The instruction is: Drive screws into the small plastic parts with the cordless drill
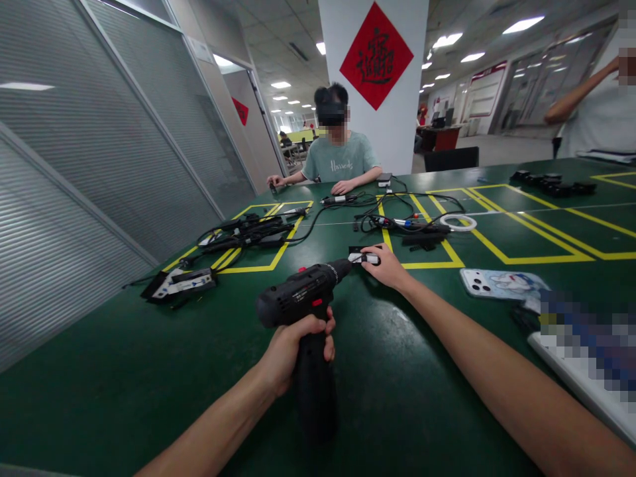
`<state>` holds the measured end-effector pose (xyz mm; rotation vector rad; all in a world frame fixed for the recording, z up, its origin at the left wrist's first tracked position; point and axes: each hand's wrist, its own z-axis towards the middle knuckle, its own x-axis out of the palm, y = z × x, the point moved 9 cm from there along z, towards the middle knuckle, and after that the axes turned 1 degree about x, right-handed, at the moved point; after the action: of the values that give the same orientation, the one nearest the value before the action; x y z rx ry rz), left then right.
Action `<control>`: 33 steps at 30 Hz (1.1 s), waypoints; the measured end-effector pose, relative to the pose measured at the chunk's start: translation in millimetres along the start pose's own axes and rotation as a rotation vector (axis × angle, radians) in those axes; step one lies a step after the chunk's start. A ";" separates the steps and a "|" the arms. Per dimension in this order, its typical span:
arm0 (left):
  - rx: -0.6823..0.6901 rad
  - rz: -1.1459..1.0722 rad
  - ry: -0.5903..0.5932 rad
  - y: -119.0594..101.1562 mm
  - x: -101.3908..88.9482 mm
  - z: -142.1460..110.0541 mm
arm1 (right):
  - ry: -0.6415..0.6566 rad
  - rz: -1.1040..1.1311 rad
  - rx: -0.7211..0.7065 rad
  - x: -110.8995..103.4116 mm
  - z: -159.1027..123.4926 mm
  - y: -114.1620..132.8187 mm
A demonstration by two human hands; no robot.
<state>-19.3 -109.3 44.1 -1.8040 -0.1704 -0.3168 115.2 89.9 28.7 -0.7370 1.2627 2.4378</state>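
Black plastic cordless power drill (301, 295) with red buttons, held above a dark green table (209, 391). With the drill as the clock's centre, its chuck (338, 270) points to two o'clock. The left hand (293, 341) is wrapped around the upright handle, fingers curled to the far side. Just past the chuck, at two o'clock, the right hand (383, 265) pinches a small black-and-white oblong part (356, 256), its fingers nearly together.

The drill is probably hefty and rigid, with its weight split between the motor body and the foot; the handle, below the body, looks the safest hold. The small part is probably light, stiff and perhaps smooth enough to slip; its side edges, away from the chuck, seem the best place to grip.

Fingers cover much of the small part, and its join with the drill tip is too small to tell whether they touch. The left index finger and any trigger are hard to make out. The drill's foot fades into the dark table. At about four o'clock, pixel blocks mask most of a pale flat object (571, 371), cut off by the frame.
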 end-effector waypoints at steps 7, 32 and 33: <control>-0.002 0.024 -0.021 -4.4 1.6 0.3 | 0.004 -0.007 -0.005 -0.2 -0.2 1.9; 0.008 -0.028 0.031 4.3 -4.0 2.0 | -0.001 -0.026 -0.010 2.0 -0.8 -1.1; 0.007 -0.030 0.033 4.7 -4.3 2.1 | -0.001 -0.026 -0.010 1.8 -0.8 -0.8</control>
<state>-21.9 -108.2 38.0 -1.7893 -0.1752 -0.3667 114.3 89.7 26.7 -0.7507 1.2335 2.4252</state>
